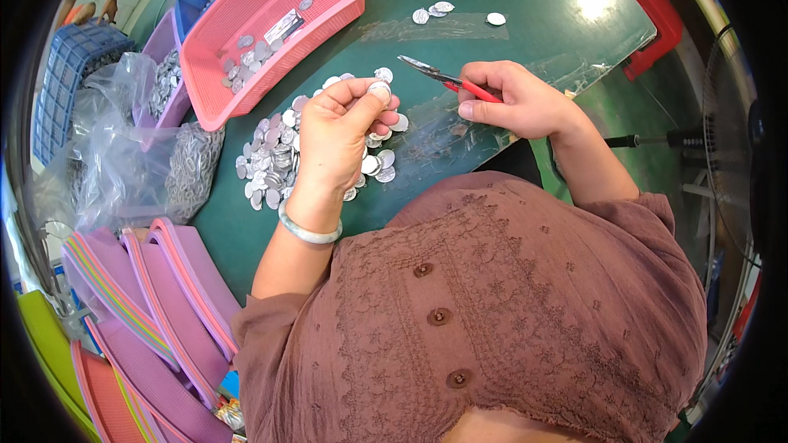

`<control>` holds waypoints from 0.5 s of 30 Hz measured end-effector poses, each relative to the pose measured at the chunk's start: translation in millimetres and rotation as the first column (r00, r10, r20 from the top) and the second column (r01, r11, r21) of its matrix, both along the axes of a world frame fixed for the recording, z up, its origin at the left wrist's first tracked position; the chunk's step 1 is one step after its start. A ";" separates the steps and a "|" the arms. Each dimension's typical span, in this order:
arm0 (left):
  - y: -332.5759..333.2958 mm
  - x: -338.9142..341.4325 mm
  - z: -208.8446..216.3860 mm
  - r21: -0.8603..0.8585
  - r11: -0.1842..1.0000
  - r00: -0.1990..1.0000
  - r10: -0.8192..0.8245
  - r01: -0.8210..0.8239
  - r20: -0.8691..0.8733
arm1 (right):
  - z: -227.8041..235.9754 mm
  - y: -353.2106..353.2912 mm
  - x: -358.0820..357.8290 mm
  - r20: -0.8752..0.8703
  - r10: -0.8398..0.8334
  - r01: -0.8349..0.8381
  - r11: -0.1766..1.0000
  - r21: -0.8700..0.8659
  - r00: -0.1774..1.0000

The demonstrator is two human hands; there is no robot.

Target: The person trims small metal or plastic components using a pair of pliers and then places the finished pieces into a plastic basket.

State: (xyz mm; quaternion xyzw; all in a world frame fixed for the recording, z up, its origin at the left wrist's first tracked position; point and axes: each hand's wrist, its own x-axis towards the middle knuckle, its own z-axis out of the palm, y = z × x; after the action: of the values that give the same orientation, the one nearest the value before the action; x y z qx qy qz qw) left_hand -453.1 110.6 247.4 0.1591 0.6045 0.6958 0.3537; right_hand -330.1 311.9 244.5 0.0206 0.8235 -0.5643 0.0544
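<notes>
My left hand [341, 119] pinches a small round silver metal disc [379, 89] between thumb and fingers, above a loose pile of similar discs [271, 152] on the green table. A pale bangle [308, 232] circles that wrist. In my right hand [517, 98] is a pair of red-handled pliers [478, 91]. Their dark, pointed jaws aim left toward the pinched disc and are apart from it. Whether the jaws are parted is hard to make out. Several discs lie under and beside my left hand, partly hidden by it.
A pink plastic basket [197, 82] holding some discs stands at the far left. Beside it are a clear plastic bag [115, 156] of metal pieces and a blue crate [66, 74]. A few discs [495, 19] lie farther back on the table [542, 0]. Purple bins [176, 279] sit near left.
</notes>
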 end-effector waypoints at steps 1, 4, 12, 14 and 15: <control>0.7 -0.1 -0.1 0.004 1.000 1.000 0.005 -0.005 0.006 | -1.6 1.1 0.4 -0.009 -0.005 0.005 1.000 0.012 1.000; 3.0 -0.8 -0.6 0.020 1.000 0.999 0.017 -0.018 0.038 | -10.5 4.3 2.0 -0.013 -0.023 0.023 0.999 0.022 1.000; 18.1 -7.9 -2.6 0.027 1.000 0.994 0.002 -0.006 0.110 | -9.7 7.8 8.4 0.042 -0.265 0.268 0.942 -0.203 0.963; 22.9 -7.4 1.4 0.029 1.000 0.994 -0.005 0.001 0.111 | -8.4 9.0 9.1 0.075 -0.300 0.309 0.909 -0.278 0.951; 25.5 -6.9 3.4 0.030 1.000 0.994 -0.010 0.007 0.111 | -14.0 10.7 9.0 0.066 -0.310 0.315 0.899 -0.304 0.948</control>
State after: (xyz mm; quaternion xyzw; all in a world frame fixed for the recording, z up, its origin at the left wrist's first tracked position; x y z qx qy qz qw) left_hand -460.0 136.1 250.7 0.1276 0.5730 0.7108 0.3874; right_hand -321.1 322.6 230.6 0.1480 0.7099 -0.6880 -0.0277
